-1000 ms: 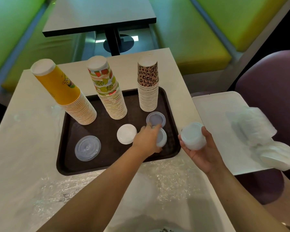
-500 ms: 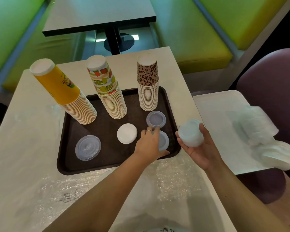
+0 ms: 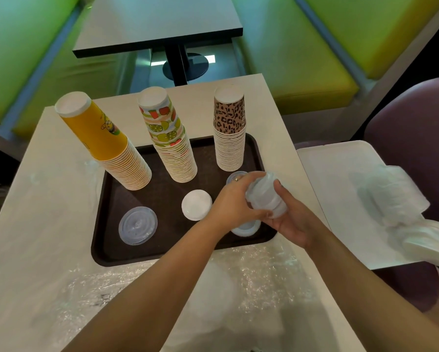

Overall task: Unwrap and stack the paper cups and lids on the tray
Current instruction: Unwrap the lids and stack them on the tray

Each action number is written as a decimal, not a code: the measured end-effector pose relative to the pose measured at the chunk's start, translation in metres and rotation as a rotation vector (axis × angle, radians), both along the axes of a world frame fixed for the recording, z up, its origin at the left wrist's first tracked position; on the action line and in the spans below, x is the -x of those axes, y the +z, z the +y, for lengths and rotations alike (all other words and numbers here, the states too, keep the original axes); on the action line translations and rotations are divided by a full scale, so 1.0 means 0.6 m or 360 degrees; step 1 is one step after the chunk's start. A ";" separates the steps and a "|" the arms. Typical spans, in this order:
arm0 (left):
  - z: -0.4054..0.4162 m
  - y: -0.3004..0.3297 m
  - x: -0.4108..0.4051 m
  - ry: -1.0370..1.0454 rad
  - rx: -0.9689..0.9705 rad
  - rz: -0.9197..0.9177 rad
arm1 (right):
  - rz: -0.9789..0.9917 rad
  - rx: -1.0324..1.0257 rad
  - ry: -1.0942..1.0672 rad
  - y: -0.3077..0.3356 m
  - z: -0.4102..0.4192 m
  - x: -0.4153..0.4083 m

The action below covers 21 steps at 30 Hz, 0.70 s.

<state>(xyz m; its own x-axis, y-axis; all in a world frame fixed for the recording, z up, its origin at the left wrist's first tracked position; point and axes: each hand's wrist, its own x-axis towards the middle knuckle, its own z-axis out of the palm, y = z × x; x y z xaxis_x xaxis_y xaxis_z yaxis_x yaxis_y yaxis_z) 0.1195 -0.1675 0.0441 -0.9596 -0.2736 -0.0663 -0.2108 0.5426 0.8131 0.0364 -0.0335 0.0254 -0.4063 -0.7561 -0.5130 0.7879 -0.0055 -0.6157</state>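
A dark brown tray (image 3: 104,224) carries three upside-down cup stacks: yellow (image 3: 106,143), fruit-patterned (image 3: 170,138) and leopard-print (image 3: 229,133). Flat on it lie a clear lid (image 3: 138,225), a white lid (image 3: 196,205) and a small clear lid (image 3: 246,227) under my wrists; another small lid (image 3: 232,176) peeks out behind my left hand. Both hands meet over the tray's right side. My right hand (image 3: 289,219) holds a stack of small translucent lids (image 3: 265,195) from below, and my left hand (image 3: 234,199) grips that stack from the left.
Crumpled clear plastic wrap (image 3: 238,283) covers the table in front of the tray. A white tray (image 3: 340,179) on the right holds wrapped lid packs (image 3: 401,199). Beyond the table stand a dark table (image 3: 157,24) and green benches.
My left hand lifted off the small lid on the tray and came to the lid stack. My right hand carried the stack left, over the tray's right edge.
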 end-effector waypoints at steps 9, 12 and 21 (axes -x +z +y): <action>-0.028 -0.007 0.001 -0.0016 0.0102 0.0034 | -0.0100 0.0039 0.0118 -0.002 -0.016 0.016; -0.036 -0.008 0.003 -0.0028 0.0201 0.0033 | -0.0063 0.0049 0.0153 -0.004 -0.019 0.019; -0.064 0.001 0.012 -0.0304 0.0238 -0.0107 | 0.0072 0.0002 0.0235 -0.002 -0.032 0.017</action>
<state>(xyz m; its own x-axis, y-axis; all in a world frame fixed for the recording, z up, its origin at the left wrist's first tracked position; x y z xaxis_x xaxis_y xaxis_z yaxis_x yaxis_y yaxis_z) 0.1123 -0.2058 0.0448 -0.9896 -0.0991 -0.1039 -0.1436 0.6911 0.7083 0.0260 -0.0525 0.0245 -0.3135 -0.8098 -0.4959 0.7516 0.1076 -0.6508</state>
